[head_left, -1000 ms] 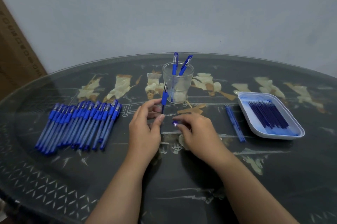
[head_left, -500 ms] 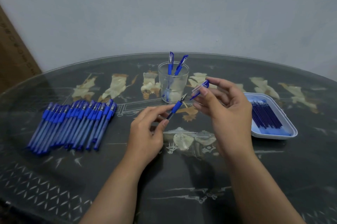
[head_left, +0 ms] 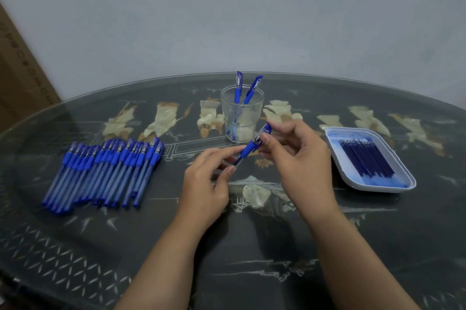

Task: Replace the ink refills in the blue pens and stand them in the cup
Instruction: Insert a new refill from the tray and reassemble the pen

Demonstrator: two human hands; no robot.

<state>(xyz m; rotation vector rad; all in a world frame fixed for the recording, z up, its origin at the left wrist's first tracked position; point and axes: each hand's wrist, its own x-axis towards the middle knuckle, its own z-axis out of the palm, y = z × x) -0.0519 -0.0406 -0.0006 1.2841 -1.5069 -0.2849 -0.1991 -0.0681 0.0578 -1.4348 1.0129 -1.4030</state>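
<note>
A blue pen (head_left: 248,150) slants up to the right between my two hands, just in front of the clear cup (head_left: 242,118). My left hand (head_left: 209,183) pinches its barrel at the lower end. My right hand (head_left: 297,155) pinches the pen's cap (head_left: 264,132), which sits over the tip end. Two capped blue pens (head_left: 238,87) stand in the cup. Several blue pens (head_left: 106,171) lie in a row on the left of the table. Dark blue refills (head_left: 368,161) lie in a white tray (head_left: 335,148) at the right.
The dark glass-topped table (head_left: 252,259) has pale inlaid figures and a curved far edge against a grey wall. A brown cardboard box (head_left: 17,77) stands at the far left.
My right hand has brought the cap down from beside the cup onto the pen's tip end. My left hand keeps hold of the barrel. The camera has shifted a little.
</note>
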